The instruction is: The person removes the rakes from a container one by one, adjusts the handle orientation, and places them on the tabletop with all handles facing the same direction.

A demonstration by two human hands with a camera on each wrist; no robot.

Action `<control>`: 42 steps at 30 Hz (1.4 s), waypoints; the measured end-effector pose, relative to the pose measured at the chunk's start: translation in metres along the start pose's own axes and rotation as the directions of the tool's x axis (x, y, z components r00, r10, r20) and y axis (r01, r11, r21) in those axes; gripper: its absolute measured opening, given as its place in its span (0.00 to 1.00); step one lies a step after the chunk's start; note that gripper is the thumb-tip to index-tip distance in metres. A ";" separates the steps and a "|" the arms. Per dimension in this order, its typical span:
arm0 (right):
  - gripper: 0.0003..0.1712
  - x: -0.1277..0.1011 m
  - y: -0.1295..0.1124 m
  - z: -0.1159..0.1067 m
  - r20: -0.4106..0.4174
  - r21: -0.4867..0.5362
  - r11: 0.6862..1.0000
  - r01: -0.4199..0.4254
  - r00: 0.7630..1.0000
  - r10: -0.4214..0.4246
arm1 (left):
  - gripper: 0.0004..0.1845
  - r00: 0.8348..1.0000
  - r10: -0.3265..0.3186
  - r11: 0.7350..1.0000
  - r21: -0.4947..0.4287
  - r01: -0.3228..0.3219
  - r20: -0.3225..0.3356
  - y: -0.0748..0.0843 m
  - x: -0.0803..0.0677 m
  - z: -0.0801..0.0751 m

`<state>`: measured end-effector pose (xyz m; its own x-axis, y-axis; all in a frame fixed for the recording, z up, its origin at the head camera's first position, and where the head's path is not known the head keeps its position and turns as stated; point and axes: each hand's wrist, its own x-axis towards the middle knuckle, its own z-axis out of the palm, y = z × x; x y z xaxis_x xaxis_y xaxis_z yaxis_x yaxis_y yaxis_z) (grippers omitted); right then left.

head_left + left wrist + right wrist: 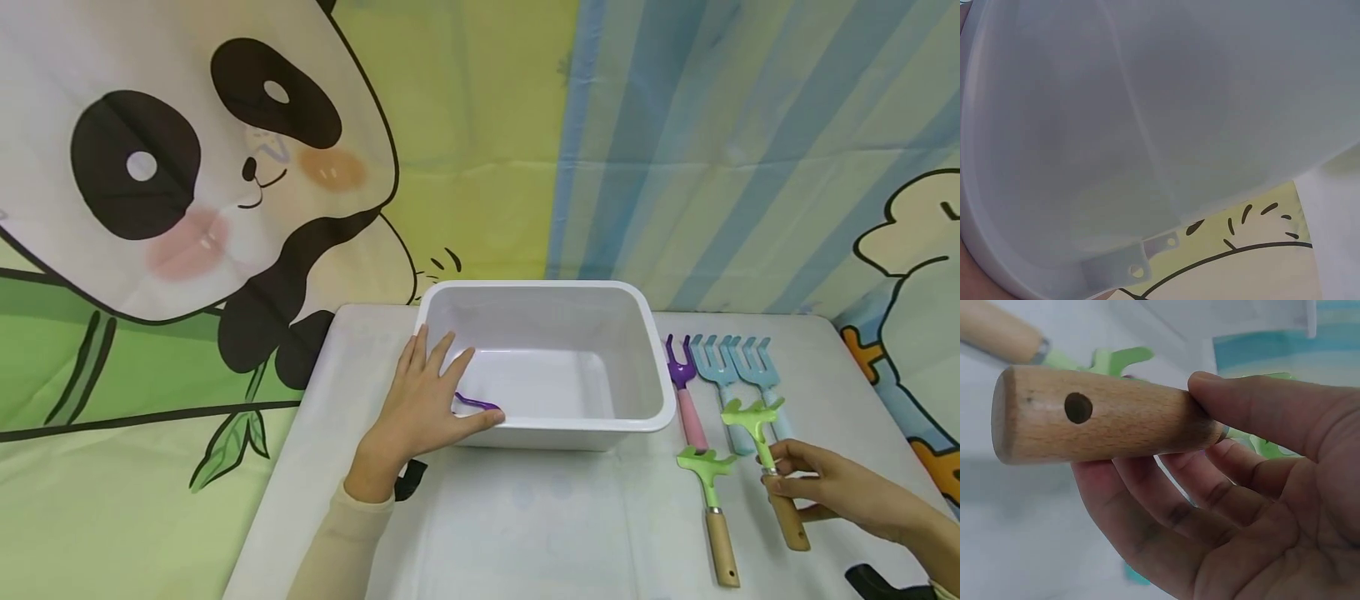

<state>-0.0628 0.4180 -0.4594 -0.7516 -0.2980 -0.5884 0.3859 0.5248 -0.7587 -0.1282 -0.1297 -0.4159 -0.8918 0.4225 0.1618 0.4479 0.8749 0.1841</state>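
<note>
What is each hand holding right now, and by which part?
The right hand pinches a green rake by its wooden handle. The left hand holds nothing, resting on the white bin's rim.

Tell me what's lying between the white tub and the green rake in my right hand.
In the head view, the purple fork and another green rake lie between.

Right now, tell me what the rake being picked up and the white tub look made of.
Rake: handle looks like bare pale wood, grain and a hanging hole visible; head glossy green, painted metal or plastic, unclear. Tub: smooth, slightly translucent white plastic, apparently.
</note>
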 end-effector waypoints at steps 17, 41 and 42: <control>0.30 0.003 0.076 0.022 -0.058 0.099 0.964 -0.247 0.966 0.254 | 0.57 1.000 -0.006 1.000 0.009 0.006 0.003 0.000 0.000 -0.003; 0.27 0.010 0.055 0.019 -0.110 -0.171 0.929 -0.329 0.943 0.314 | 0.56 1.000 -0.004 1.000 0.008 0.004 -0.005 0.002 0.000 -0.002; 0.26 0.010 0.051 0.017 -0.114 -0.187 0.924 -0.334 0.941 0.318 | 0.56 1.000 -0.003 1.000 0.008 0.003 -0.004 0.002 0.000 -0.002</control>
<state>-0.0412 0.4282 -0.5092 -0.6461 -0.0228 -0.7630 0.5077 0.7336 -0.4518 -0.1274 -0.1286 -0.4141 -0.8930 0.4186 0.1651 0.4443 0.8782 0.1768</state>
